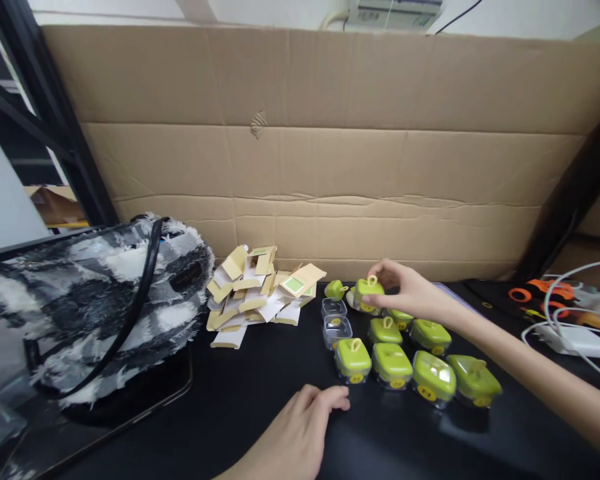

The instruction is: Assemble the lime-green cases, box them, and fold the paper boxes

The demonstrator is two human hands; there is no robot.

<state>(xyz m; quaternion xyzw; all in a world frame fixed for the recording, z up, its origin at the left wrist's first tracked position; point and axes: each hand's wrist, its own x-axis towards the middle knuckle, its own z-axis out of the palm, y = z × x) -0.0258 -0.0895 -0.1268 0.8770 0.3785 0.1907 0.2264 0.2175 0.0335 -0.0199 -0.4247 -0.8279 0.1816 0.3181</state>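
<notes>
My right hand pinches a small clear container with a green lid and a pale loop on top, at the back of the group. Palm down on the black table, my left hand lies empty with loosely bent fingers, just in front of the nearest row. That row has several lidded containers, among them one at its left end and one at its right end. Two clear containers without lids, a front one and a back one, stand left of the group. Behind them lies a loose green lid.
A heap of flattened small cartons lies at the back, left of the containers. Further left stands a shaggy black-and-white bag. A tall cardboard sheet closes off the back. White cables and orange-handled tools lie at right.
</notes>
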